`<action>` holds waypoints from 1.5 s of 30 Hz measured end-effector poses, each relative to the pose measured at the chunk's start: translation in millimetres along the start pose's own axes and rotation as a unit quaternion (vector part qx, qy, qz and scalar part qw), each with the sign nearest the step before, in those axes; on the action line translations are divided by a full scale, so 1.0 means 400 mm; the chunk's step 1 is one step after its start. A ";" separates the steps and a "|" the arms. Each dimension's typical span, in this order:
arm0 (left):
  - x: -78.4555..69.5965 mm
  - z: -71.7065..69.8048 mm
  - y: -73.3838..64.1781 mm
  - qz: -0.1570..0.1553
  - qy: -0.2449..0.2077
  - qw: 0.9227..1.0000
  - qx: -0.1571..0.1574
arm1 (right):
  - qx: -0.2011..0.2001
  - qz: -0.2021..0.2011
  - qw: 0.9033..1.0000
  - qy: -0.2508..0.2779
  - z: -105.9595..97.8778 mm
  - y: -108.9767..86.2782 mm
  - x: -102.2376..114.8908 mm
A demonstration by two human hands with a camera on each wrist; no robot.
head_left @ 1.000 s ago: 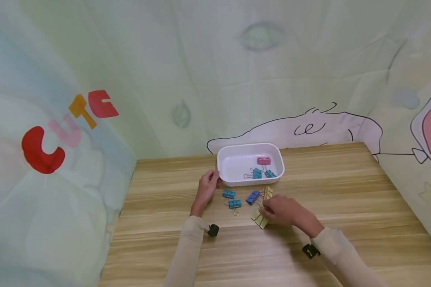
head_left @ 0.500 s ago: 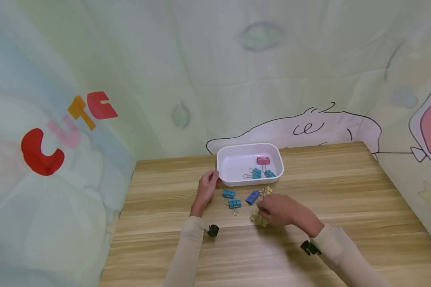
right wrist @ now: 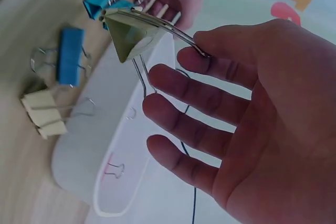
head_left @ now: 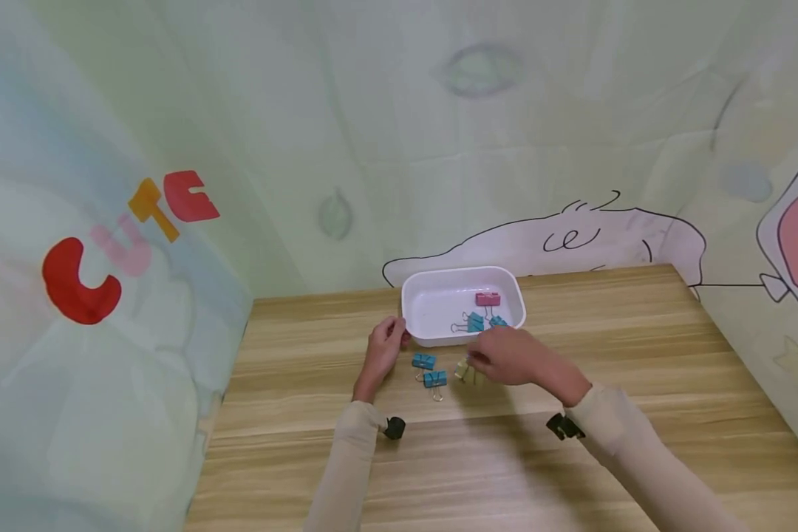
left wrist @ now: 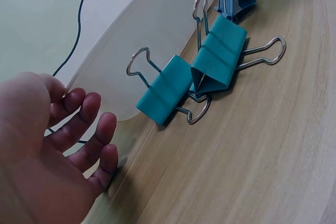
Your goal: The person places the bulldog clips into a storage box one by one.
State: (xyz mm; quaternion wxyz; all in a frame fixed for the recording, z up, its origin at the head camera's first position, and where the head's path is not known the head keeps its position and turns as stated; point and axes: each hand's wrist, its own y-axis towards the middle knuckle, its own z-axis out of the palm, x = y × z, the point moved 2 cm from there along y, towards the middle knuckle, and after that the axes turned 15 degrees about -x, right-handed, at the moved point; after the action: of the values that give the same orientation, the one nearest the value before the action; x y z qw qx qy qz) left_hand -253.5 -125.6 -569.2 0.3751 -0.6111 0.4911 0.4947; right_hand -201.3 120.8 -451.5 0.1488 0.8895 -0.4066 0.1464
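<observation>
My right hand (head_left: pixel 515 356) pinches a yellow binder clip (right wrist: pixel 126 35) by its wire handle between thumb and index finger, just in front of the white tray (head_left: pixel 439 341). The other right fingers are spread. At the tray's front left corner my left hand (head_left: pixel 383 343) holds the rim between thumb and index finger. Inside the tray lie a pink binder clip (head_left: pixel 488 299) and two teal ones (head_left: pixel 475 323). Two teal binder clips (left wrist: pixel 165 90) sit on the table near my left hand. A blue binder clip (right wrist: pixel 71 56) and another yellow binder clip (right wrist: pixel 46 111) lie beside the tray, hidden in the head view.
The wood-grain table (head_left: pixel 292 369) runs up to a printed cloth wall (head_left: pixel 306 148) right behind the tray. Another cloth wall with the letters CUTE (head_left: pixel 80 281) rises on the left.
My right hand has picked up the nearer yellow binder clip and moved it up and left toward the tray. The left hand has stayed at the tray's corner.
</observation>
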 end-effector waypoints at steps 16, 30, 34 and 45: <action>0.003 -0.003 0.001 0.011 0.001 1.000 -0.001 | 0.003 0.012 1.000 0.001 -0.062 0.127 -0.016; 0.003 -0.003 -0.001 0.007 0.001 1.000 0.002 | 0.024 0.044 0.999 -0.020 -0.096 0.191 -0.007; 0.005 -0.002 -0.001 0.004 0.004 1.000 0.004 | 0.033 0.051 0.998 -0.030 -0.095 0.206 -0.011; 0.002 0.001 0.002 0.010 0.003 1.000 -0.005 | 0.028 0.057 0.997 -0.045 -0.104 0.239 -0.020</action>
State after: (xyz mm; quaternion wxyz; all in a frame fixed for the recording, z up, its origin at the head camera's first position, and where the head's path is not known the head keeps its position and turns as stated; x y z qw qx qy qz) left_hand -254.2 -125.6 -570.1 0.3656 -0.6093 0.4956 0.4995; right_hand -285.4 82.6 -402.7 0.0973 0.8742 -0.4588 0.1257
